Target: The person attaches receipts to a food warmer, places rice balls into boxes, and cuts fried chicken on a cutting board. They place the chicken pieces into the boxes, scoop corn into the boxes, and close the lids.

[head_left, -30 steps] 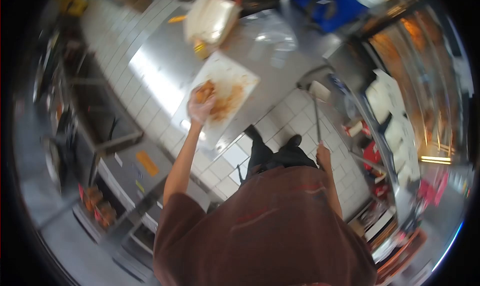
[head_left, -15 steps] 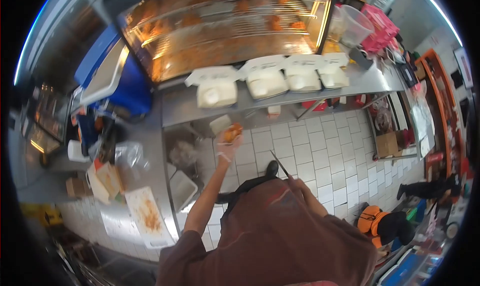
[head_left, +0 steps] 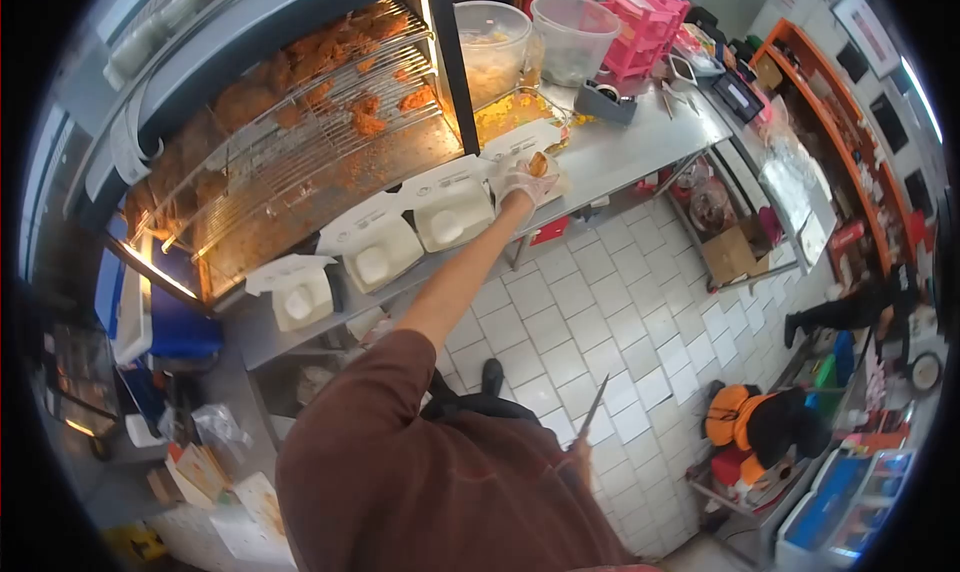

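Note:
My left hand (head_left: 524, 181), in a clear glove, is closed on a browned piece of fried food (head_left: 539, 164) over the rightmost open white box. Three more open boxes stand in a row to its left, among them a middle one (head_left: 383, 255) and the leftmost (head_left: 303, 302), each with a small white item inside. My right hand (head_left: 580, 456) grips a knife (head_left: 594, 407) low at my side, its blade pointing up and away over the tiled floor.
A lit cabinet with racks (head_left: 300, 142) of fried food stands behind the boxes. Clear tubs (head_left: 575, 34) and a pink drawer rack (head_left: 640, 17) are at the counter's back right. A person in orange and black (head_left: 750, 427) is at the lower right.
My left hand has moved right and forward with the food, from over the floor to the rightmost box. The view has turned right. My right hand still holds the knife.

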Tool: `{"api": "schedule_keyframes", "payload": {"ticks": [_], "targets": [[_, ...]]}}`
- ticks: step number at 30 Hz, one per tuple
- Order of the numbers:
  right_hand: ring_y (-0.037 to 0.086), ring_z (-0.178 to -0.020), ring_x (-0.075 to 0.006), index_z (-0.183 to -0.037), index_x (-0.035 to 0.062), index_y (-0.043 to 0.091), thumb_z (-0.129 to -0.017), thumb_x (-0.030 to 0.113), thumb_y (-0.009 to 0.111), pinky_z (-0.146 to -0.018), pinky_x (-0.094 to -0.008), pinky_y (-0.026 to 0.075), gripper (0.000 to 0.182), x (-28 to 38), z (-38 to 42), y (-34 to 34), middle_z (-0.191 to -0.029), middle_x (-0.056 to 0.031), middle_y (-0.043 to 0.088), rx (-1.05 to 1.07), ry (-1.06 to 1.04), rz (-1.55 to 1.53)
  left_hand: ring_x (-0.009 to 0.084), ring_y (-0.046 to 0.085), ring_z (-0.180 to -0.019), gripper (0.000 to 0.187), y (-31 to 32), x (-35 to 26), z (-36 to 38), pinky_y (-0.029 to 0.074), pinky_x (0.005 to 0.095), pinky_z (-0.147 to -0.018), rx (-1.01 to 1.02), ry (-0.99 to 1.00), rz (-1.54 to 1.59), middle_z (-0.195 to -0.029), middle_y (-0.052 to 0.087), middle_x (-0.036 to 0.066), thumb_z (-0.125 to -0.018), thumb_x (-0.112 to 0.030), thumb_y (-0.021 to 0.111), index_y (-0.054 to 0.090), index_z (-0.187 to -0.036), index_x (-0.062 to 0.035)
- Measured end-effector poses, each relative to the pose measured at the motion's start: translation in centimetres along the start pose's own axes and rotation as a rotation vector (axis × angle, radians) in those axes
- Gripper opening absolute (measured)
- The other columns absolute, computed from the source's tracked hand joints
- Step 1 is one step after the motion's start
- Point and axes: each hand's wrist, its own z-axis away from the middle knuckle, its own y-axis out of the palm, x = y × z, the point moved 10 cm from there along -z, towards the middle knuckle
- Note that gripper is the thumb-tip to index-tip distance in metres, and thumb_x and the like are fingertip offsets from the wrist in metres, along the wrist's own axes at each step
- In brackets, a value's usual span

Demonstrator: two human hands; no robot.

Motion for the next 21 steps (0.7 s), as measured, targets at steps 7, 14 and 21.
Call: {"api": "schedule_keyframes", "payload": {"ticks": [7, 14, 21], "targets": [[0.037, -0.037, -0.0158, -0.060, 0.0159, 0.037, -0.092, 0.073, 0.043, -0.035, -0.0309, 0.031, 0.066, 15.1, -5.9, 4.9, -0.047, 0.0017, 0.034, 0.119, -0.150, 0.110, 0.0342, 0.064, -0.102, 0.036, -12.9, -6.0, 6.2, 0.050, 0.0427, -0.092, -0.669, 0.611, 0.323, -0.111, 0.067, 0.017, -0.088, -0.036, 0.062, 0.065, -0.111, -0.0089], [0.036, -0.038, -0.0153, -0.063, 0.0154, 0.038, -0.093, 0.073, 0.043, -0.036, -0.0304, 0.032, 0.065, 16.9, -7.9, 8.8, -0.048, 0.0018, 0.034, 0.243, -0.129, 0.089, 0.0295, 0.057, -0.119, 0.035, -36.7, -14.7, 3.6, 0.047, 0.0403, -0.102, -0.616, 0.372, -0.603, -0.131, 0.059, 0.013, -0.101, -0.030, 0.047, 0.055, -0.131, -0.0133], [0.036, -0.039, -0.0148, -0.065, 0.0149, 0.040, -0.093, 0.072, 0.042, -0.037, -0.0299, 0.032, 0.064, 18.8, -9.5, 10.5, -0.049, 0.0019, 0.034, 0.305, -0.115, -0.003, 0.0330, 0.053, -0.128, 0.044, -39.6, -15.2, -6.0, 0.048, 0.0455, -0.106, -0.310, 0.095, -0.894, -0.148, 0.048, 0.011, -0.102, -0.036, 0.050, 0.051, -0.141, -0.0155]]}}
